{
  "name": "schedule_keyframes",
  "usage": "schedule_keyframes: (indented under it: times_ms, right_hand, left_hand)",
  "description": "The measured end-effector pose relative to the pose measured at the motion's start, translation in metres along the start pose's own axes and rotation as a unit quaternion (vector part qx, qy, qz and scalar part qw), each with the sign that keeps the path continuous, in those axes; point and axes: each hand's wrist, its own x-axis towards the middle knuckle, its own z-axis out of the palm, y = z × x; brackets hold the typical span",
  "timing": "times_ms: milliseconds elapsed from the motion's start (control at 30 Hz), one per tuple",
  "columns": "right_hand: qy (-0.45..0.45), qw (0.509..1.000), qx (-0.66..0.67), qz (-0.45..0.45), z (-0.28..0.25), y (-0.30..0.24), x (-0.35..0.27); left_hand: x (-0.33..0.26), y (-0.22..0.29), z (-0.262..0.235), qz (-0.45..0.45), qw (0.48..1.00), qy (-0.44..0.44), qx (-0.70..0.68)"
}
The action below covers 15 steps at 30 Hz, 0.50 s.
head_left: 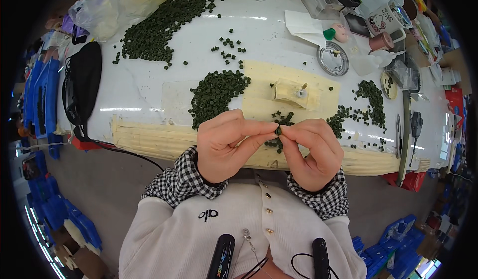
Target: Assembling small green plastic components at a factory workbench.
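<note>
My left hand [224, 144] and my right hand [314, 152] meet above the table's near edge. Both are closed, thumbs and forefingers pinching one small dark green cylindrical part [278, 130] between them. Fingertips cover much of it, so its detail is hidden. A little heap of similar green parts [284, 117] lies just beyond and under the fingers. Left of it, past my left hand, sits a larger pile [219, 94]. Beyond my right hand more parts [337, 122] are scattered. Straight ahead, a tape-wrapped block [298, 93] with a short upright peg is fixed on yellowish tape.
A big heap of green parts [154, 30] lies at the far left beside plastic bags [109, 10]. A black face mask [83, 79] rests on the left. At right are a round metal lid [332, 59], a thread spool [381, 41], a mug [383, 20] and tweezers [398, 137].
</note>
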Motion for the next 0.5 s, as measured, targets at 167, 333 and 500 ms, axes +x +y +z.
schedule_keyframes:
  times_ms: [167,333,500]
  right_hand:
    - [0.003,1.0,0.003,-0.006,0.001,0.0,-0.002]
    - [0.009,0.999,-0.02,0.024,-0.008,-0.001,-0.002]
    - [0.137,0.974,-0.131,0.127,-0.049,0.025,-0.019]
  left_hand:
    - [-0.001,0.002,-0.002,0.017,0.999,-0.009,0.03]
    - [0.0,0.003,0.0,-0.01,0.998,-0.022,0.051]
    - [-0.003,-0.012,0.002,-0.029,0.985,-0.093,0.145]
